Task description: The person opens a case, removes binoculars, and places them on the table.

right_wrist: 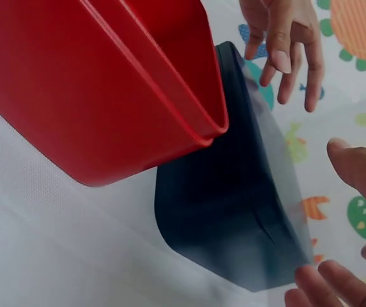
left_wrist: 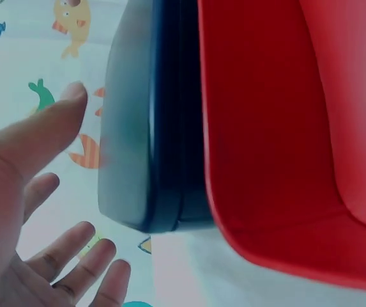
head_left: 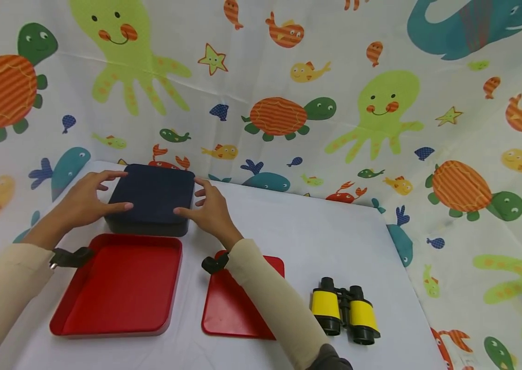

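Observation:
A dark navy lidded box point(head_left: 153, 192) stands at the back left of the white table. My left hand point(head_left: 88, 198) hovers at its left side, thumb and fingers spread apart. On the other side, my right hand point(head_left: 210, 208) is held by the box's right edge with its fingers loosely bent. In the left wrist view, a gap shows between the left hand point(left_wrist: 36, 211) and the box point(left_wrist: 128, 128). The right wrist view has both the left hand point(right_wrist: 288, 45) and the right hand point(right_wrist: 365, 185) around the box point(right_wrist: 227, 204), gripping nothing.
Just in front of the box lies an open red tray point(head_left: 122, 288). A flat red lid point(head_left: 233, 308) is partly covered by my right forearm. Yellow and black binoculars point(head_left: 346, 311) lie to the right. A sea-animal printed curtain point(head_left: 251, 67) hangs behind the table.

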{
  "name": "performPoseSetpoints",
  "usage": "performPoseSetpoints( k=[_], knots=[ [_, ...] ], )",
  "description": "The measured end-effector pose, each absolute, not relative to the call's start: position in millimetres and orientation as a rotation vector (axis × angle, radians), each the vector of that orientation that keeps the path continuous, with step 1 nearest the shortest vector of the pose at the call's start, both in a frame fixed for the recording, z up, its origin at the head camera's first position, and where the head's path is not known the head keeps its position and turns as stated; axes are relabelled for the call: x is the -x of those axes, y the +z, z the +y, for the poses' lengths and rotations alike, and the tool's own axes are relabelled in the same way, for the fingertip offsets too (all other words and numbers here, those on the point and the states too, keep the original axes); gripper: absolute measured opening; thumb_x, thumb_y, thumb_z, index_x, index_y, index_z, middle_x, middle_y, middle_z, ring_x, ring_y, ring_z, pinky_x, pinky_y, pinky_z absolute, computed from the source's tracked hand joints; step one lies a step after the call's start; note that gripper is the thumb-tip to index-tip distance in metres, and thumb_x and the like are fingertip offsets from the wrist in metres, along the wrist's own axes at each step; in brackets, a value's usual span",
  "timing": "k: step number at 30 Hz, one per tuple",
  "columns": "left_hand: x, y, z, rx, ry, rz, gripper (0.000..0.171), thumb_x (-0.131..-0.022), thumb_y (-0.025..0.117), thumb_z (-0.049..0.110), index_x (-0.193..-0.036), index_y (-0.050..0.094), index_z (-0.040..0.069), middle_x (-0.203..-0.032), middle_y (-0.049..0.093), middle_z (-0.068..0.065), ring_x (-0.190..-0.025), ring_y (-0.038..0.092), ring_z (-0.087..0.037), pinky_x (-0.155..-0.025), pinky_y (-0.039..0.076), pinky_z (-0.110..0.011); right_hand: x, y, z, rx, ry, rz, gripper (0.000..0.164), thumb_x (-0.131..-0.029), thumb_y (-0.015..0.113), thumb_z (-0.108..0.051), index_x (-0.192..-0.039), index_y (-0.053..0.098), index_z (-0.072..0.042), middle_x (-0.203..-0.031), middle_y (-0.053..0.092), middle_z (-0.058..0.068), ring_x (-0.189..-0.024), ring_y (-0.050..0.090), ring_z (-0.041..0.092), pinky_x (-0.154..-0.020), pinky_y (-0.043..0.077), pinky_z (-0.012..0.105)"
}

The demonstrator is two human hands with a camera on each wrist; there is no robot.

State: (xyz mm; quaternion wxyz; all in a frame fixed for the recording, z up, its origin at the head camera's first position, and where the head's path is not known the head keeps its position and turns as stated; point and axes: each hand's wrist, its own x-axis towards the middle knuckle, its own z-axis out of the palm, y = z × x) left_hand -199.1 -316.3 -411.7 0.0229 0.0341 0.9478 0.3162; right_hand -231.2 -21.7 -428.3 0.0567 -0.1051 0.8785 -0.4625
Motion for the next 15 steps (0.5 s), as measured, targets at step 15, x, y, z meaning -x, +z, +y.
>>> performPoseSetpoints(
  k=[15],
  knots=[
    [205.7,-428.6,-325.6,-0.103,0.971,2.854,0.109,-0.089,0.085,0.046,-0.169,0.021,0.008,-0.158,0.036,-0.041,-0.136,0.041,-0.061,-0.099,0.049,-0.078,235.7,-434.0,-32.7,0.222,-1.377,2.628,0.088,-0.084,0.093,-0.030,-0.159,0.048,-0.030,-0.151,0.061,0.002,-0.114,0.068,0.018,-0.088,0.064,0.028]
  ],
)
